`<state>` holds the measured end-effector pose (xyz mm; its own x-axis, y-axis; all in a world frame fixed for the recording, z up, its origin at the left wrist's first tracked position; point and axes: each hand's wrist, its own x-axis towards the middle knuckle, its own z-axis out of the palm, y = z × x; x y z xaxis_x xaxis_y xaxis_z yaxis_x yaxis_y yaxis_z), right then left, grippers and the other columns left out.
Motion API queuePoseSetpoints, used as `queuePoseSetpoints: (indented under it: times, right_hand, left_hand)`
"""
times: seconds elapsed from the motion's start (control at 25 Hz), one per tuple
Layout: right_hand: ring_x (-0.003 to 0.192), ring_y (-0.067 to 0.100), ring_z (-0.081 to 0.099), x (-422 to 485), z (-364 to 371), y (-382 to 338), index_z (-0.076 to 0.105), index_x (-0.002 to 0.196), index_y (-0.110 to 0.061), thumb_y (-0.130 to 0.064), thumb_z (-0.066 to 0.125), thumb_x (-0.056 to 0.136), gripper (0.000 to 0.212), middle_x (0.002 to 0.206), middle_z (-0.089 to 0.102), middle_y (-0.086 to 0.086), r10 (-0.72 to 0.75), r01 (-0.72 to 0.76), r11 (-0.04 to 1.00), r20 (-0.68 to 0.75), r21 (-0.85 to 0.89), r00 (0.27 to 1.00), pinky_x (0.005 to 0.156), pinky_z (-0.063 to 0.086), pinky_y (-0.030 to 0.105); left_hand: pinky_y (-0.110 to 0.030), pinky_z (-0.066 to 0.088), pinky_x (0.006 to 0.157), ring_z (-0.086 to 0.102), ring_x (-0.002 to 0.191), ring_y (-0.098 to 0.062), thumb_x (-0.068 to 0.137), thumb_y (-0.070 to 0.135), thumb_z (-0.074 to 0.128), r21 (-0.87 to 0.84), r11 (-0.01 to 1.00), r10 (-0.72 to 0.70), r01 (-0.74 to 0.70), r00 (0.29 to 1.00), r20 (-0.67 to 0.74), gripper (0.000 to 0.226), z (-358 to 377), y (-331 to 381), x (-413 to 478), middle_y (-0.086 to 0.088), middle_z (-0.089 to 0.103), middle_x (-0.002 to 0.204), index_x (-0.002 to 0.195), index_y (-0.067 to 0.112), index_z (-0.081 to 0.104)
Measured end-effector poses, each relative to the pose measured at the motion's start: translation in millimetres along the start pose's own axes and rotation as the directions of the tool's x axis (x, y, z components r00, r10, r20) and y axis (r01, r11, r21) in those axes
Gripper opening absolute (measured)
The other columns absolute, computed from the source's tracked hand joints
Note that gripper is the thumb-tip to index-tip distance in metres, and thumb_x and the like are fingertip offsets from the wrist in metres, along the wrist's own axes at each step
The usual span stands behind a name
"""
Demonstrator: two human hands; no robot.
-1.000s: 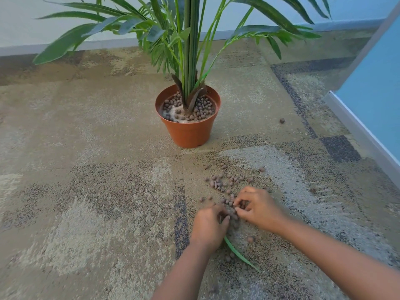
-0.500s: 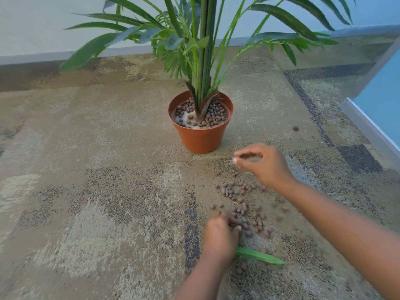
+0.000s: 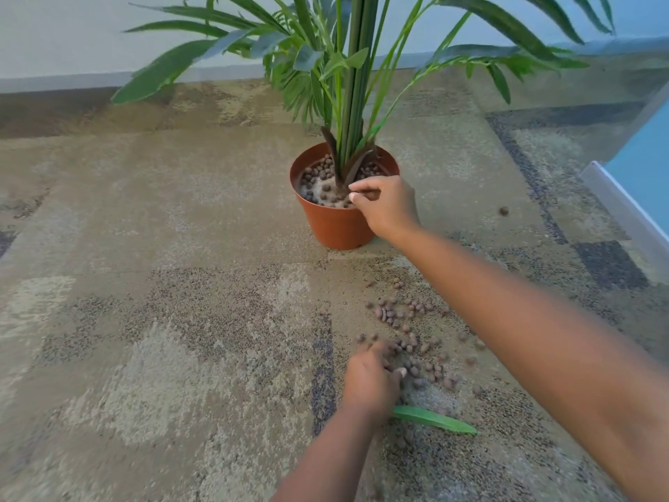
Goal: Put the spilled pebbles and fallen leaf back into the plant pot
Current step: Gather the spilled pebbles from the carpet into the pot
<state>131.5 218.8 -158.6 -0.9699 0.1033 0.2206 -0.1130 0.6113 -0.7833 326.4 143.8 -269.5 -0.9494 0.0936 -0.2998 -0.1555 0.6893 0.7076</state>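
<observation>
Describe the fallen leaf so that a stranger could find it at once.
Start from the orange plant pot and come toward the camera, past the spilled pebbles on the carpet. Beside the left hand lies the fallen leaf: flat, long and green, unlike the round brown pebbles.

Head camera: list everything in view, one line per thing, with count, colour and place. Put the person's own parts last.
plant pot: one, terracotta orange, on the carpet, centre.
plant: one, green, standing in the pot.
pebbles in the pot: many, brown.
spilled pebbles: many, brown, on the carpet in front of the pot.
stray pebble: one, brown, right of the pot.
fallen leaf: one, green, flat on the carpet.
carpet: beige and grey patches.
left hand: among the spilled pebbles.
right hand: fingers pinched over the pot's rim.
</observation>
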Motion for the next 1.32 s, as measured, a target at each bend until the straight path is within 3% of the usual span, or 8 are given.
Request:
queuePoseSetpoints:
  times: [0.2,0.32,0.48,0.56,0.72,0.88,1.0,1.32]
  right_hand:
    - [0.074,-0.013,0.059,-68,-61,45,0.070,0.102,-0.027,-0.021,0.071,0.084,0.019,0.099,0.072,-0.010,0.036,-0.017,0.995,0.191,-0.103,0.981,0.061,0.048,0.006]
    - [0.081,-0.007,0.055,-132,-100,86,0.065,0.111,-0.029,-0.033,0.074,0.079,0.033,0.117,0.067,-0.007,0.309,-0.122,0.904,0.429,-0.409,0.849,0.081,0.051,0.018]
    - [0.107,0.008,0.057,-207,-110,114,0.055,0.122,-0.039,-0.044,0.077,0.069,0.057,0.131,0.054,-0.009,0.490,-0.207,0.812,0.444,-0.546,0.750,0.099,0.047,0.034]
    - [0.116,0.011,0.053,-227,-103,117,0.052,0.126,-0.042,-0.045,0.077,0.069,0.062,0.132,0.048,-0.011,0.476,-0.181,0.816,0.458,-0.549,0.751,0.105,0.043,0.039]
    - [0.085,-0.003,0.057,-237,-87,119,0.053,0.126,-0.040,-0.032,0.073,0.079,0.051,0.115,0.049,-0.015,0.379,-0.185,0.889,0.445,-0.420,0.811,0.095,0.051,0.025]
    - [0.109,0.007,0.054,-235,-70,119,0.045,0.136,-0.035,-0.039,0.065,0.084,0.056,0.121,0.048,-0.015,0.340,-0.139,0.890,0.427,-0.434,0.838,0.105,0.045,0.036]
    - [0.121,0.011,0.046,-229,-57,115,0.041,0.140,-0.033,-0.042,0.062,0.086,0.058,0.131,0.042,-0.013,0.279,-0.064,0.899,0.453,-0.433,0.847,0.110,0.038,0.039]
    - [0.091,0.001,0.046,-214,-36,108,0.062,0.122,-0.031,-0.037,0.060,0.091,0.032,0.115,0.050,-0.008,0.028,0.226,0.889,0.539,-0.399,0.842,0.082,0.041,0.013]
  left_hand:
    - [-0.033,0.053,0.095,0.059,0.100,-0.020,0.085,0.020,0.073,0.059,0.998,-0.013,0.010,0.999,0.046,0.055,1,4,3,-0.006,0.057,0.123,0.135,0.020,0.049]
    - [-0.036,0.049,0.100,0.055,0.108,-0.021,0.073,0.045,0.079,0.088,0.996,-0.020,0.010,0.994,0.108,0.071,1,5,2,-0.001,0.051,0.124,0.131,0.022,0.046]
    - [-0.028,0.051,0.095,0.051,0.095,-0.014,0.064,0.048,0.085,0.237,0.970,0.018,-0.045,0.994,0.112,0.066,8,6,0,0.004,0.043,0.115,0.115,0.020,0.053]
    - [-0.018,0.050,0.086,0.048,0.085,-0.007,0.069,0.040,0.084,0.233,0.970,0.060,-0.071,0.997,0.051,0.045,12,3,-4,0.009,0.038,0.110,0.101,0.021,0.057]
    - [-0.005,0.042,0.057,0.050,0.073,0.003,0.080,0.032,0.077,0.158,0.979,0.132,-0.129,0.991,-0.012,0.019,14,-3,-7,0.015,0.042,0.105,0.081,0.026,0.058]
    - [-0.021,0.059,0.072,0.063,0.072,0.001,0.081,0.023,0.077,-0.016,0.995,0.095,-0.095,0.995,-0.023,0.015,1,-14,1,0.014,0.064,0.091,0.073,0.025,0.065]
    - [-0.019,0.058,0.060,0.065,0.062,0.001,0.079,0.020,0.080,-0.193,0.981,0.001,-0.003,1.000,-0.008,0.011,-8,-25,1,0.009,0.071,0.072,0.076,0.026,0.071]
    - [-0.035,0.061,0.070,0.072,0.078,-0.023,0.074,0.014,0.083,-0.575,0.817,-0.055,0.050,0.998,0.010,0.017,-32,-45,-11,-0.003,0.075,0.082,0.085,0.015,0.071]
